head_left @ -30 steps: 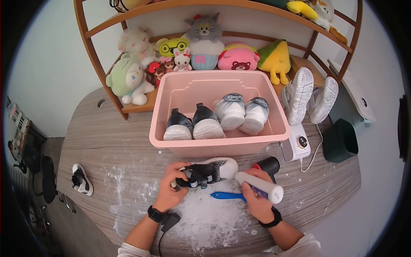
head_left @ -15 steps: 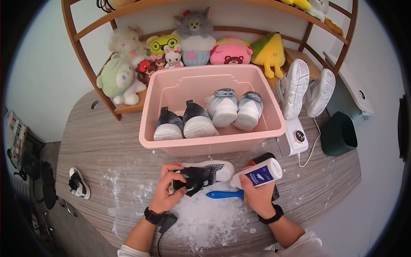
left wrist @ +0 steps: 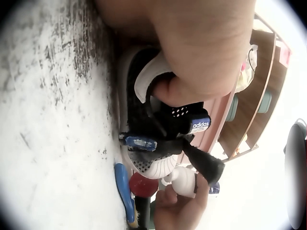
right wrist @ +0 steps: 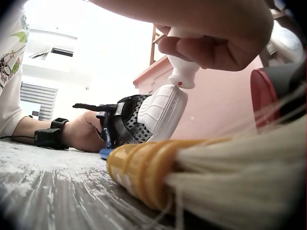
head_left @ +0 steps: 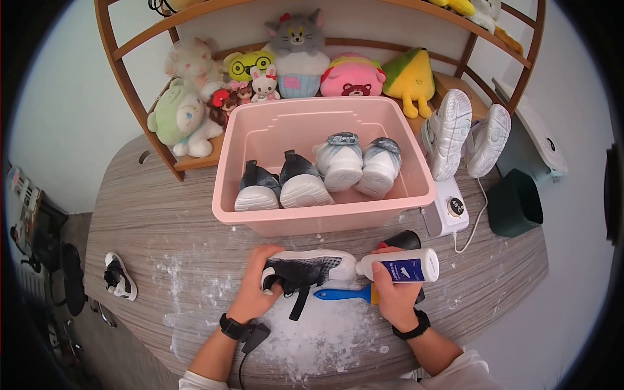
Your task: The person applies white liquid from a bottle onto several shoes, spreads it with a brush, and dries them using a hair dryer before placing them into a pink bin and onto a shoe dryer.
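Observation:
A black-and-white sneaker (head_left: 318, 265) with hook-and-loop straps is gripped at its heel by my left hand (head_left: 255, 294). In the left wrist view the thumb reaches into the opening of the sneaker (left wrist: 144, 103), and a loose black strap (left wrist: 204, 160) sticks out. My right hand (head_left: 398, 304) holds a white bottle (head_left: 416, 266) with a blue label, lying nearly level. Its narrow tip (right wrist: 183, 76) is right at the white toe cap in the right wrist view. Under the right hand lies a paint-type brush with a blue handle (head_left: 341, 294) and pale bristles (right wrist: 249, 177).
A pink bin (head_left: 318, 218) with two pairs of shoes stands behind the hands. Right of it is a white shoe dryer (head_left: 448, 211) bearing white shoes, beside a dark green bin (head_left: 515, 205). A black-and-red hair dryer (head_left: 408, 240) lies nearby; another small sneaker (head_left: 120, 276) sits far left.
The bottle has rolled so its label faces up, and its tip has come to the sneaker's toe. My left hand has shifted its hold at the heel, and a strap now hangs down.

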{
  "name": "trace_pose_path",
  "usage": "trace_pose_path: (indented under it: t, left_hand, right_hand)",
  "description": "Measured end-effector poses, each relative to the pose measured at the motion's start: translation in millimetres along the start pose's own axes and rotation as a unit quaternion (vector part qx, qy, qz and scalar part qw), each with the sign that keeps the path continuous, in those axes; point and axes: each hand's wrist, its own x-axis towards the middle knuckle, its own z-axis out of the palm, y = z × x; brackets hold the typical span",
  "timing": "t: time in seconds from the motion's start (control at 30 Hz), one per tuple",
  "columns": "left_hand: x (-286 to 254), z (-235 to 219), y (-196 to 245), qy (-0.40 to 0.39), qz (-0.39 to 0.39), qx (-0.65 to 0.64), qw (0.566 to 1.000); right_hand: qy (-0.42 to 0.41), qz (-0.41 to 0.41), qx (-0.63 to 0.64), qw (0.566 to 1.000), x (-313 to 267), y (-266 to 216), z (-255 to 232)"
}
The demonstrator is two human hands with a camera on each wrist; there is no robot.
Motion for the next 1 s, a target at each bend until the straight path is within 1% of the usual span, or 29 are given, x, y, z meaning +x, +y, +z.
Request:
trace_pose_path:
  t: [0.03,0.17,0.23,0.37,0.43,0.47,0.53,0.57,0.6,0.63,0.67,0.7,0.77,0.8,0.87,0.9,0.97,1.0]
  left_hand:
    - [0,0,0,-0.004,-0.008,-0.022,1.0]
    - [-2,-1,-2,-0.009,-0.006,-0.034,0.999]
    - [-3,0,-4,-0.023,0.0,-0.051,0.998]
    - [-2,-2,-4,-0.034,0.004,-0.069,0.997]
    - [0,-4,-1,-0.065,0.025,-0.087,0.994]
    - [0,-4,-1,-0.062,0.026,-0.086,0.994]
    - [-2,1,-1,-0.051,-0.012,-0.176,0.983]
    - [-3,4,1,-0.05,-0.013,-0.177,0.983]
    - [-4,7,2,-0.012,-0.054,-0.243,0.969]
    - [-5,8,3,0.025,-0.096,-0.306,0.947]
    - [-6,9,1,0.026,-0.098,-0.307,0.946]
    - [-6,9,-2,0.037,-0.116,-0.278,0.953]
    - [-6,10,-1,0.072,-0.14,-0.231,0.96]
    - [-8,9,-3,0.075,-0.139,-0.231,0.96]
    - [-13,8,-14,0.049,-0.201,-0.246,0.947]
    - [-14,8,-19,0.051,-0.201,-0.245,0.947]
    - [-16,11,-25,0.057,-0.209,-0.272,0.938]
    - [-17,10,-24,0.058,-0.211,-0.273,0.937]
  right_hand:
    - [-0.001,0.021,0.021,1.0,1,-2,1]
    - [-0.002,-0.005,0.008,1.0,0,5,-1]
    - [-0.034,-0.018,-0.002,0.999,-2,9,-4]
    - [-0.054,-0.011,0.007,0.998,-5,1,-3]
    - [-0.075,0.009,0.034,0.997,-7,0,-3]
    - [-0.077,0.008,0.035,0.996,-8,2,-3]
    - [-0.084,-0.064,0.007,0.994,-8,11,-5]
    - [-0.091,-0.086,-0.011,0.992,-7,11,-5]
    - [-0.093,-0.084,-0.012,0.992,-8,10,-5]
    - [-0.1,-0.062,0.008,0.993,-9,8,-5]
    - [-0.106,-0.041,0.029,0.993,-10,6,-4]
    - [-0.108,-0.04,0.029,0.993,-12,7,-6]
    - [-0.18,-0.025,0.019,0.983,-15,9,-9]
    - [-0.21,-0.106,-0.036,0.971,-12,7,-8]
    - [-0.261,-0.142,-0.07,0.952,-11,5,-9]
    - [-0.263,-0.143,-0.069,0.952,-12,5,-8]
    - [-0.246,-0.082,-0.041,0.965,-14,3,-8]
    - [-0.247,-0.08,-0.042,0.965,-15,2,-8]
